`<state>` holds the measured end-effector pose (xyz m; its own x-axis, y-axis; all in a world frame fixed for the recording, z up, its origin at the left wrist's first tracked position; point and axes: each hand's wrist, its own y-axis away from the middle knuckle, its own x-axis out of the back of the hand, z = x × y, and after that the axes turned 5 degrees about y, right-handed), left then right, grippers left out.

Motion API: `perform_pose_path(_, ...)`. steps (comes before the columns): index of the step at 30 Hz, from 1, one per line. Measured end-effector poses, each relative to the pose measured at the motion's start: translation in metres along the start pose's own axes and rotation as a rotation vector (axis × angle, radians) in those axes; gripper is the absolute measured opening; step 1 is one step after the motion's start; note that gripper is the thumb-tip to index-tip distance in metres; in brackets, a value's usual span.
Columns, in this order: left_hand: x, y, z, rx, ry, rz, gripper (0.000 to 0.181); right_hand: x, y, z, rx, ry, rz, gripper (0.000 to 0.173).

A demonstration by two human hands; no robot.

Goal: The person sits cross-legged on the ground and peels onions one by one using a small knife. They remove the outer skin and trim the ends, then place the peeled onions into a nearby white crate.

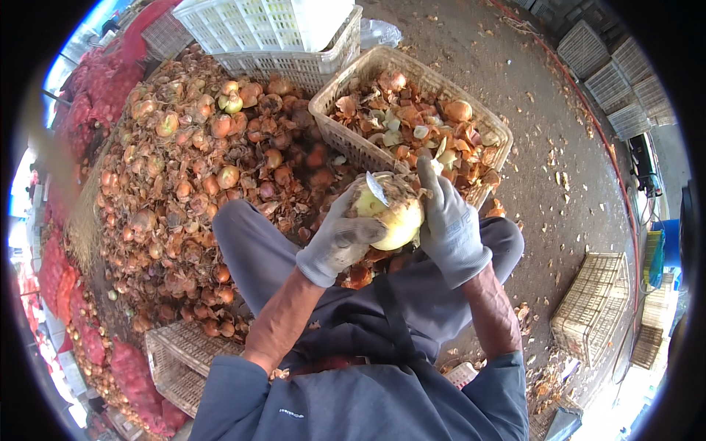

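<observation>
A large, partly peeled onion (402,226) is held in front of my lap, pale on its lower side with brown dry skin on top. My left hand (345,237), in a grey-white work glove, grips its left side with the thumb across the front. A short metal knife blade (376,188) shows against the upper left of the onion; its handle is hidden, so I cannot tell which hand has it. My gloved right hand (449,226) presses on the onion's right side, fingers pointing up beside loose skin. Parts of its fingers are out of sight.
A plastic crate (353,138) of onion skins stands just ahead. A big heap of onions (176,182) spreads on the left, with stacked white crates (270,27) behind it. Another crate (593,308) rests on the right floor, and one (185,358) is near my left elbow.
</observation>
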<state>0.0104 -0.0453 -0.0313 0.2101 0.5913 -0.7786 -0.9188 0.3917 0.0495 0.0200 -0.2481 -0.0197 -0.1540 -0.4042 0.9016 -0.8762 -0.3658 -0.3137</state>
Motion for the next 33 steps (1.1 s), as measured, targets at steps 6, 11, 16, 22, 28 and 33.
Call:
perform_pose_path(6,0.014,0.0,0.018,-0.189,0.093,-0.031,0.089,-0.005,0.003,0.05,-0.411,0.23,-0.238,0.073)
perform_pose_path(11,0.01,-0.005,0.018,-0.368,0.073,0.195,0.097,-0.009,0.01,0.031,-0.607,-0.823,-0.081,0.042)
perform_pose_path(16,-0.012,-0.009,-0.004,-0.376,-0.169,0.027,0.116,0.018,0.002,-0.027,-0.523,-1.501,-0.126,0.073)
perform_pose_path(22,-0.015,0.001,0.014,-0.185,-0.198,0.053,0.096,0.032,-0.003,-0.02,-0.606,-1.407,0.004,0.065)
perform_pose_path(28,-0.004,-0.003,0.013,-0.123,0.0,0.065,0.072,0.021,0.002,-0.015,-0.328,-1.027,0.135,0.049)
perform_pose_path(33,-0.008,-0.007,0.016,-0.115,0.103,0.237,0.066,0.016,0.013,-0.02,-0.163,-0.447,0.035,0.043)
